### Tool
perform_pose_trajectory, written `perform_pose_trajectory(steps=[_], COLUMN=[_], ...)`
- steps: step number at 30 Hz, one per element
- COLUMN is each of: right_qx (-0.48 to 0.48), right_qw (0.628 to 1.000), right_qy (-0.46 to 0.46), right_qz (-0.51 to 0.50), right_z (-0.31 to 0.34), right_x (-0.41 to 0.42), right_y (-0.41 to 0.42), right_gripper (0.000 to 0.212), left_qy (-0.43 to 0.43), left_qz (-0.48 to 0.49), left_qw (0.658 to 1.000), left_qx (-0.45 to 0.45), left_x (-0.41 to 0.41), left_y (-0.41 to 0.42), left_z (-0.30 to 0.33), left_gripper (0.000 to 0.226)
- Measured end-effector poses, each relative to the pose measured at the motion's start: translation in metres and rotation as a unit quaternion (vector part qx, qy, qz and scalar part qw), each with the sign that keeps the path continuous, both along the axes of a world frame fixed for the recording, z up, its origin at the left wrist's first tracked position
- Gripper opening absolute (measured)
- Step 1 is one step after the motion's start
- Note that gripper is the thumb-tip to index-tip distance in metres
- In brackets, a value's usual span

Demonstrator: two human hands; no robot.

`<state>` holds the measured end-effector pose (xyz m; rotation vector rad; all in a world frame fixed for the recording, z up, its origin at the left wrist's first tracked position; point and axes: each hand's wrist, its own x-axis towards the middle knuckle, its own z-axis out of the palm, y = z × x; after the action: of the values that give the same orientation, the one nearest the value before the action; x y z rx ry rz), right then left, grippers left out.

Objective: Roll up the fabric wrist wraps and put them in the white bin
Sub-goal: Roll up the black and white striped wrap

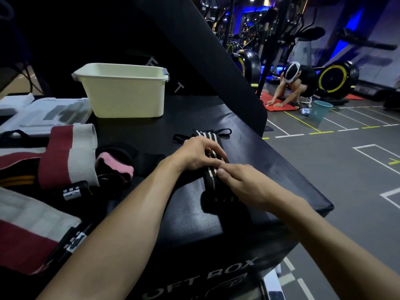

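A black wrist wrap with white stripes (211, 179) lies lengthwise on the black soft box (270, 169). Its near end is curled into a small roll. My left hand (198, 154) presses on the wrap just beyond the roll, fingers pinching it. My right hand (240, 180) grips the roll from the right side. The wrap's far end, with a thin black loop (225, 132), stretches away past my left hand. The white bin (123, 89) stands upright at the back left of the box, and its inside is not visible.
Red-and-white fabric wraps (69, 154), a pink-and-black strap (114, 165) and clear plastic packets (49, 113) crowd the box's left side. A black slanted pad (205, 50) rises behind. On the floor to the right, a person (296, 83) kneels on a red mat beside a teal bucket (320, 110).
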<state>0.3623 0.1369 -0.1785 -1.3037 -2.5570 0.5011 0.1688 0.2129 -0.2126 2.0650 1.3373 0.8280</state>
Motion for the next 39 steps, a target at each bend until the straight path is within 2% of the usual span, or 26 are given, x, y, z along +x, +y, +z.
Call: perform_pose_trajectory(steps=[8, 14, 17, 19, 22, 25, 28, 31, 33, 36, 39], right_qx=[0.010, 0.169, 0.240, 0.270, 0.254, 0.229, 0.227, 0.212, 0.172, 0.125, 0.062], right_qw=[1.000, 0.983, 0.965, 0.956, 0.961, 0.969, 0.970, 0.972, 0.979, 0.984, 0.991], right_qy=[-0.025, 0.071, 0.104, 0.111, 0.098, 0.051, 0.020, -0.030, -0.035, -0.053, -0.060], right_qz=[-0.010, -0.027, -0.024, -0.006, 0.040, 0.079, 0.084, 0.099, 0.100, 0.112, 0.099], right_z=[-0.004, -0.011, -0.014, -0.017, -0.026, -0.035, -0.035, -0.018, -0.004, 0.007, 0.014], right_x=[0.007, 0.000, 0.000, 0.003, 0.019, 0.033, 0.029, 0.022, 0.021, 0.023, 0.020], right_y=[-0.010, -0.007, -0.007, -0.010, -0.020, -0.020, -0.008, 0.001, 0.001, -0.004, -0.005], right_gripper=[0.027, 0.006, 0.011, 0.021, 0.038, 0.063, 0.067, 0.072, 0.067, 0.042, 0.031], left_qy=[0.001, 0.020, 0.019, 0.017, 0.033, 0.072, 0.081, 0.063, 0.051, 0.044, 0.027], left_qz=[0.058, 0.072, 0.079, 0.079, 0.064, 0.022, -0.027, -0.032, -0.029, -0.053, -0.064], left_qw=[0.997, 0.996, 0.996, 0.996, 0.997, 0.997, 0.995, 0.997, 0.998, 0.997, 0.997], left_qx=[0.042, 0.041, 0.039, 0.040, 0.037, -0.003, -0.049, -0.044, -0.027, -0.016, -0.017], left_x=[-0.004, -0.004, -0.005, -0.005, -0.007, -0.016, -0.023, -0.024, -0.023, -0.018, -0.016], left_y=[0.003, 0.004, 0.005, 0.006, 0.008, 0.010, 0.009, 0.008, 0.008, 0.006, 0.002], left_z=[-0.001, 0.000, -0.001, -0.001, 0.000, 0.005, 0.007, 0.005, 0.004, 0.002, 0.003], left_gripper=[0.017, 0.016, 0.017, 0.016, 0.016, 0.027, 0.043, 0.047, 0.048, 0.044, 0.037])
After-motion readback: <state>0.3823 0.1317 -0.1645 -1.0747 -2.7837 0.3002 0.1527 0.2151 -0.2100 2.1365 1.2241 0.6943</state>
